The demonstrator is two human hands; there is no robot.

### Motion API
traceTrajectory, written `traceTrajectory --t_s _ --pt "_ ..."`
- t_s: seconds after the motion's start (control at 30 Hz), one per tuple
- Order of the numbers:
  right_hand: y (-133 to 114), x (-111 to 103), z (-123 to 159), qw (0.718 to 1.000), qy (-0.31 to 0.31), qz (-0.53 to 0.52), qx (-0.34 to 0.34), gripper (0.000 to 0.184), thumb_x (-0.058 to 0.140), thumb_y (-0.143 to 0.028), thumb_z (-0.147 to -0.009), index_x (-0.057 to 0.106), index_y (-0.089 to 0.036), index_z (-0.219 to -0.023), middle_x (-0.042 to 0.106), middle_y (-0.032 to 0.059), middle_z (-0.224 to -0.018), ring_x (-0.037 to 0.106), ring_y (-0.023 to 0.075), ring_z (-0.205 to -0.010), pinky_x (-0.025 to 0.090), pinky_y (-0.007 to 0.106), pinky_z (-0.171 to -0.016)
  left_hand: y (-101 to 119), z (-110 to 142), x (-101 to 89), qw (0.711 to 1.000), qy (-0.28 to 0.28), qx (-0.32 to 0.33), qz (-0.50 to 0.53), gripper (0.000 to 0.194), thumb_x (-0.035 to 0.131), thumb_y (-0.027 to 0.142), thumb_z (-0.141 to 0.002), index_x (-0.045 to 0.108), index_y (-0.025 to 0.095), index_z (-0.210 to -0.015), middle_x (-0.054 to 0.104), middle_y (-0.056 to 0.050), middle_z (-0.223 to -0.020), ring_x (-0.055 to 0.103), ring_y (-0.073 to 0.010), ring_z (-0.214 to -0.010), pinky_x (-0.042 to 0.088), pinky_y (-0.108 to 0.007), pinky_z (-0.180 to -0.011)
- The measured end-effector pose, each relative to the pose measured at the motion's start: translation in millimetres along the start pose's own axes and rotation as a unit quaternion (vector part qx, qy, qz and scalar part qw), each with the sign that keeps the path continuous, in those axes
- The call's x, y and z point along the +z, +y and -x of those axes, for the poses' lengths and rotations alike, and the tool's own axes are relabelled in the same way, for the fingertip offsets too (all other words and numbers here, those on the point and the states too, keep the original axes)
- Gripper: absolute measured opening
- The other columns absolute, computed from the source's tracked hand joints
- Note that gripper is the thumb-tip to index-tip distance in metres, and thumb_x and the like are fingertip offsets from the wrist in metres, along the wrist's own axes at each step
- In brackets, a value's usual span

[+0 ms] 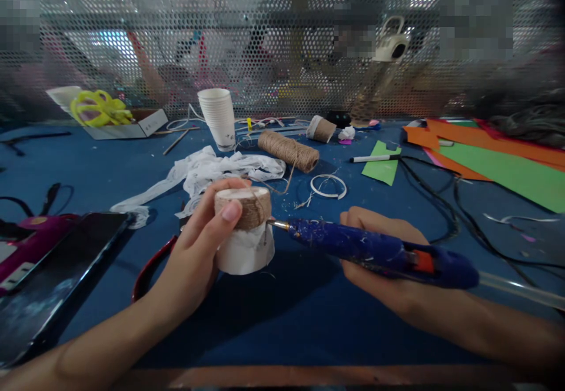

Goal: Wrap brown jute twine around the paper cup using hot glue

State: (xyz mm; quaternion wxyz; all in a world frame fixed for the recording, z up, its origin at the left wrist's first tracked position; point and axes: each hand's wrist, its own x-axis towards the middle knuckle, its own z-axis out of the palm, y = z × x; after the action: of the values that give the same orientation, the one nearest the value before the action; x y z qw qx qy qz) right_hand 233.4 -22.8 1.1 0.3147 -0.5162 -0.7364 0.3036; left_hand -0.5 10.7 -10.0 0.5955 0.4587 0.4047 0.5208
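My left hand (207, 232) is closed around a small white paper cup (247, 252), held upside down. Jute twine (253, 213) is wound around the cup's upper part, and a loose strand hangs down its side. In my right hand (375, 273) is a blue glue gun (353, 242), its metal nozzle at or close to the lower edge of the twine. A clear glue stick (521, 290) sticks out of the gun's back end. From the twine roll (289, 151) behind the cup, a strand runs toward it. White lace ribbon (212, 170) lies heaped behind my left hand.
At the back stand stacked paper cups (218, 120), a twine-wrapped cup (321, 129) and a box (128, 127) with yellow scissors-like handles. A phone (66, 273) lies left, red-handled pliers or scissors (152, 267) beside my forearm. Coloured sheets (503, 161) and black cables (468, 220) lie right.
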Motion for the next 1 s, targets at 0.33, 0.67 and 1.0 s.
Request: traceTrajectory --t_s 0.33,0.67,1.0 --pt "2.3 0.4 -0.9 1.0 0.008 -0.002 -0.007 0.026 0.059 -0.01 -0.076 0.038 -0.024 -0.067 0.043 -0.0064 -0.058 0.038 0.0104 -0.052 0.03 0.025 -0.048 1.3 -0.6 0.2 1.0 0.002 -0.018 0.023 0.036 0.069 0.046 -0.082 0.063 0.027 -0.112 0.066 -0.003 -0.121 0.065 -0.0189 -0.087 0.054 -0.025 -0.067" --pt "3.5 -0.5 -1.5 1.0 0.0 0.009 -0.01 0.026 0.059 -0.01 -0.077 0.039 -0.024 -0.068 0.044 -0.0061 -0.06 0.04 0.011 -0.054 0.032 0.025 -0.049 1.4 -0.8 -0.1 0.998 -0.019 -0.034 0.042 0.041 0.069 0.045 -0.082 0.06 0.026 -0.117 0.069 -0.004 -0.101 0.068 -0.0191 -0.069 0.058 -0.03 -0.058" --pt "2.3 -1.2 -2.4 1.0 -0.003 0.008 -0.01 0.025 0.057 -0.01 -0.078 0.038 -0.024 -0.069 0.043 -0.0062 -0.059 0.039 0.0111 -0.053 0.032 0.025 -0.049 7.0 -0.2 5.6 0.998 0.018 -0.046 0.025 0.046 0.071 0.048 -0.078 0.059 0.021 -0.114 0.069 -0.004 -0.099 0.065 -0.0187 -0.077 0.052 -0.026 -0.062"
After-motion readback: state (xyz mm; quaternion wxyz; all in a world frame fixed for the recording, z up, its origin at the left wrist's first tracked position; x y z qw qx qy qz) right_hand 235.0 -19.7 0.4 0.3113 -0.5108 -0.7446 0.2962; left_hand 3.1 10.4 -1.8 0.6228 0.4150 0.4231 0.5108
